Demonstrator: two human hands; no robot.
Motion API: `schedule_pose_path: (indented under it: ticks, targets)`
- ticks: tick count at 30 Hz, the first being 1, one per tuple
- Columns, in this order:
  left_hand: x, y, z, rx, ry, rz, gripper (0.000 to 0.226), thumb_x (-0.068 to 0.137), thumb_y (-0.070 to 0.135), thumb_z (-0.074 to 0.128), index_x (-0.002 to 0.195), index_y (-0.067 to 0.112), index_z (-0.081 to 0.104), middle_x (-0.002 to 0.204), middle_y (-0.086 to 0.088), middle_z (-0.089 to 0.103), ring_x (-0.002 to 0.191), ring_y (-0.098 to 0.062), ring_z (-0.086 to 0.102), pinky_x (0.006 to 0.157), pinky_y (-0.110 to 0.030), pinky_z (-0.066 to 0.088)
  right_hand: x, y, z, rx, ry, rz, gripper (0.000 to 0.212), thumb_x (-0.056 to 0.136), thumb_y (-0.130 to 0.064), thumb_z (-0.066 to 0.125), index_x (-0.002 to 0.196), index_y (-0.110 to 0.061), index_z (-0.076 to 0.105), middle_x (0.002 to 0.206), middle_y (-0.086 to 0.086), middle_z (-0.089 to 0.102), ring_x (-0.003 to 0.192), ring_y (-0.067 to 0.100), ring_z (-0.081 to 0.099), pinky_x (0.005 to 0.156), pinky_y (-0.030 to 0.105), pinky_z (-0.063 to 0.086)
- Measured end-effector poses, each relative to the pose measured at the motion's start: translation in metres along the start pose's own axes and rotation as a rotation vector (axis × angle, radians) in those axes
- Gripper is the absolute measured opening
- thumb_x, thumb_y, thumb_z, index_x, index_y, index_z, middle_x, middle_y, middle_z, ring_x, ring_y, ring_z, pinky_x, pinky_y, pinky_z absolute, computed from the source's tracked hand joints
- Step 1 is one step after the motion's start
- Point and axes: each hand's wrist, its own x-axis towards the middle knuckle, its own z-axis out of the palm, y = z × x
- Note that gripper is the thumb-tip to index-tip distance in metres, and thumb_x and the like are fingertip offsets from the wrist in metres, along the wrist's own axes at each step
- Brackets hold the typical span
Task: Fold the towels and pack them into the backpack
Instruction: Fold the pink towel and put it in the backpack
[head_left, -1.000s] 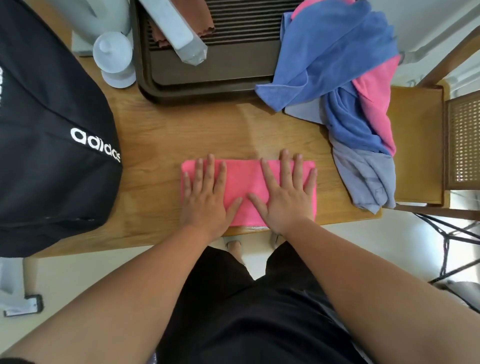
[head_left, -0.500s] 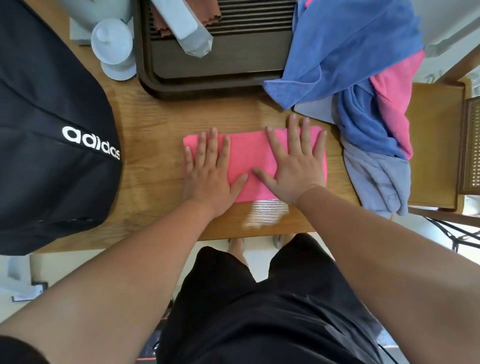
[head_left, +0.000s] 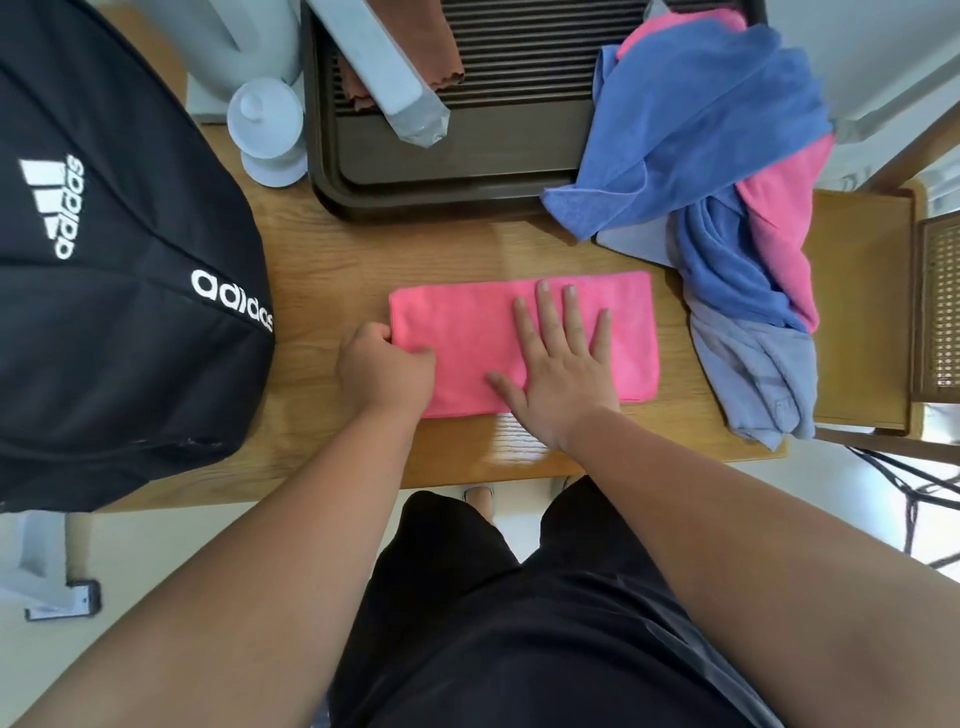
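A folded pink towel (head_left: 467, 332) lies flat on the wooden table (head_left: 332, 249), a wide rectangle in the middle. My left hand (head_left: 384, 369) is curled at the towel's left edge, pinching that edge. Flat on the towel's right half rests my right hand (head_left: 563, 364), fingers spread and palm down. A black Adidas backpack (head_left: 114, 291) fills the table's left side. At the right, a loose heap of blue, pink and grey towels (head_left: 727, 171) spills over the table's corner.
A dark brown slatted tray (head_left: 498, 156) stands at the back with a grey box and a brown cloth on it. A white lidded cup (head_left: 267, 130) sits left of the tray. A wooden chair (head_left: 862, 312) stands right of the table.
My left hand has slid off the towel's top to its left edge and closed on it. My right hand stays flat, now nearer the towel's middle. The camera has tilted.
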Motion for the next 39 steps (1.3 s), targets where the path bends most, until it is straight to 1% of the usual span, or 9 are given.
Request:
schedule_pose_path:
  ticks: [6, 9, 13, 16, 19, 23, 27, 35, 39]
  targets:
    - [0.003, 0.013, -0.007, -0.193, -0.089, -0.161, 0.014, 0.064, 0.017, 0.071, 0.072, 0.01, 0.063, 0.071, -0.005, 0.066, 0.065, -0.027, 0.064, 0.049, -0.027, 0.041, 0.0, -0.001, -0.004, -0.008, -0.03, -0.006, 0.086, 0.092, -0.077, 0.002, 0.156, -0.025, -0.023, 0.161, 0.006, -0.034, 0.147, 0.032, -0.034, 0.118, 0.063, -0.013]
    - [-0.006, 0.022, -0.018, -0.397, -0.135, -0.248, 0.023, 0.071, 0.009, 0.077, 0.079, 0.015, 0.056, 0.077, 0.0, 0.062, 0.066, -0.017, 0.058, 0.052, -0.026, 0.041, 0.001, -0.001, -0.006, -0.007, -0.066, -0.014, 0.086, 0.092, -0.078, 0.002, 0.155, -0.026, -0.025, 0.16, 0.005, -0.037, 0.146, 0.032, -0.035, 0.118, 0.063, -0.013]
    - [-0.012, 0.021, -0.03, -0.687, -0.354, -0.433, 0.021, 0.072, 0.003, 0.078, 0.091, 0.01, 0.07, 0.096, -0.014, 0.075, 0.081, -0.03, 0.072, 0.069, -0.044, 0.061, 0.002, 0.003, -0.02, 0.013, -0.145, -0.043, 0.089, 0.092, -0.077, 0.014, 0.156, -0.026, -0.023, 0.161, 0.005, -0.035, 0.148, 0.034, -0.032, 0.119, 0.064, -0.011]
    - [-0.021, 0.029, -0.04, -0.729, -0.435, -0.342, 0.025, 0.08, 0.0, 0.073, 0.099, 0.015, 0.068, 0.102, -0.014, 0.074, 0.087, -0.03, 0.072, 0.073, -0.043, 0.06, 0.0, 0.01, -0.039, 0.15, -0.178, -0.087, 0.089, 0.095, -0.064, 0.04, 0.161, -0.026, -0.006, 0.166, 0.005, -0.023, 0.152, 0.033, -0.022, 0.122, 0.062, -0.002]
    - [-0.04, 0.048, -0.046, -0.739, -0.451, -0.185, 0.031, 0.083, -0.003, 0.071, 0.103, 0.02, 0.068, 0.106, -0.011, 0.072, 0.093, -0.027, 0.07, 0.082, -0.045, 0.06, -0.009, 0.028, -0.055, 0.329, -0.048, -0.068, 0.078, 0.092, -0.052, 0.057, 0.158, -0.024, 0.026, 0.168, 0.006, 0.011, 0.154, 0.032, 0.004, 0.123, 0.053, 0.016]
    - [-0.066, 0.08, -0.03, -0.68, -0.418, 0.009, 0.036, 0.082, -0.004, 0.07, 0.102, 0.025, 0.069, 0.096, -0.002, 0.068, 0.085, -0.016, 0.067, 0.065, -0.029, 0.056, -0.023, 0.067, -0.06, 0.506, 0.035, 0.066, 0.051, 0.094, -0.045, 0.06, 0.139, -0.022, 0.056, 0.136, 0.005, 0.049, 0.125, 0.026, 0.045, 0.109, 0.04, 0.038]
    - [-0.085, 0.111, 0.011, -0.536, -0.344, 0.168, 0.046, 0.079, -0.003, 0.07, 0.115, 0.026, 0.069, 0.09, 0.003, 0.069, 0.078, -0.01, 0.066, 0.06, -0.019, 0.051, -0.03, 0.101, -0.06, 0.852, -0.059, 0.196, 0.036, 0.095, -0.028, 0.064, 0.129, -0.016, 0.063, 0.114, 0.0, 0.059, 0.105, 0.018, 0.057, 0.096, 0.031, 0.046]
    - [-0.108, 0.146, 0.08, -0.166, -0.304, 0.342, 0.034, 0.081, 0.007, 0.07, 0.112, 0.022, 0.072, 0.076, 0.014, 0.062, 0.077, -0.014, 0.064, 0.065, -0.023, 0.043, -0.03, 0.138, -0.056, 1.424, -0.246, 0.264, 0.054, 0.094, -0.028, 0.063, 0.144, -0.039, 0.047, 0.125, -0.001, 0.066, 0.104, 0.013, 0.067, 0.097, 0.034, 0.053]
    - [-0.113, 0.147, 0.09, -0.08, -0.406, 0.349, 0.043, 0.093, 0.015, 0.063, 0.136, 0.014, 0.06, 0.113, -0.002, 0.068, 0.102, -0.017, 0.062, 0.086, -0.025, 0.046, -0.031, 0.144, -0.06, 1.378, -0.287, 0.174, 0.042, 0.084, -0.049, 0.061, 0.125, -0.054, 0.058, 0.116, -0.016, 0.064, 0.111, 0.008, 0.06, 0.102, 0.037, 0.049]
